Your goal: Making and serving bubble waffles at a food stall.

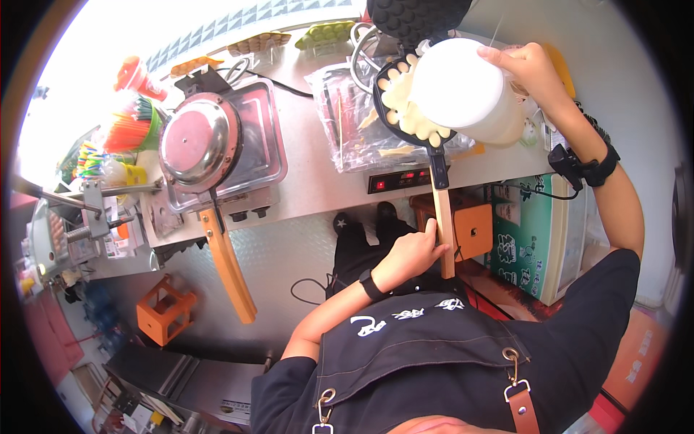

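My right hand [528, 70] grips a large white plastic container [461, 81], tilted over an egg waffle pan. Pale batter [401, 97] lies in the pan's round hollows, with the container covering part of it. The pan's dark, dimpled upper half [417, 19] stands raised at the back. Beside the pan's wooden handle [444, 233] is my left hand [409, 252], its fingers near or touching the wood; whether it grips is unclear. A second, closed round metal pan [198, 141] rests further left, its wooden handles [230, 271] reaching over the counter edge.
Plastic sheeting [352, 146] lies under and beside the open pan. A control panel [401, 179] sits at the counter's front. Egg waffles [325, 33] stand along the back. Orange stools [165, 312] are on the floor, and a green box [520, 233] stands at right.
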